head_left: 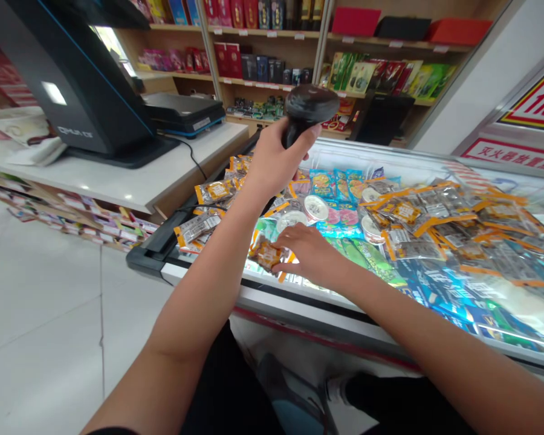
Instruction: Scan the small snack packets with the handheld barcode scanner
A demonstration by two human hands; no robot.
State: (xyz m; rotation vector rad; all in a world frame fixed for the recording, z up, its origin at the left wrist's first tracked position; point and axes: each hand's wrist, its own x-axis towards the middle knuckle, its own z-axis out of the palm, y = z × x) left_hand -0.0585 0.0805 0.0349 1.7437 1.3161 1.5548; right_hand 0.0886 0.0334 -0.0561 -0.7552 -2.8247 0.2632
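My left hand (276, 154) is closed around the grip of a black barcode scanner (312, 104), held up above the glass-topped freezer (204, 287). Lower down, my right hand (310, 251) pinches a small snack packet (267, 254), orange and clear, near the freezer's front edge. On the glass to the left lie several similar packets (199, 228), partly hidden by my left forearm. A larger heap of these orange-edged packets (435, 208) spreads over the glass to the right of my hands.
Under the glass are round tubs (316, 208) and colourful wrapped goods (367, 257). A white counter (131, 175) at left carries a black checkout terminal (77, 78) and a flat black device (184, 112). Stocked shelves (272, 33) stand behind; a white pillar with red signs (517, 154) is at right.
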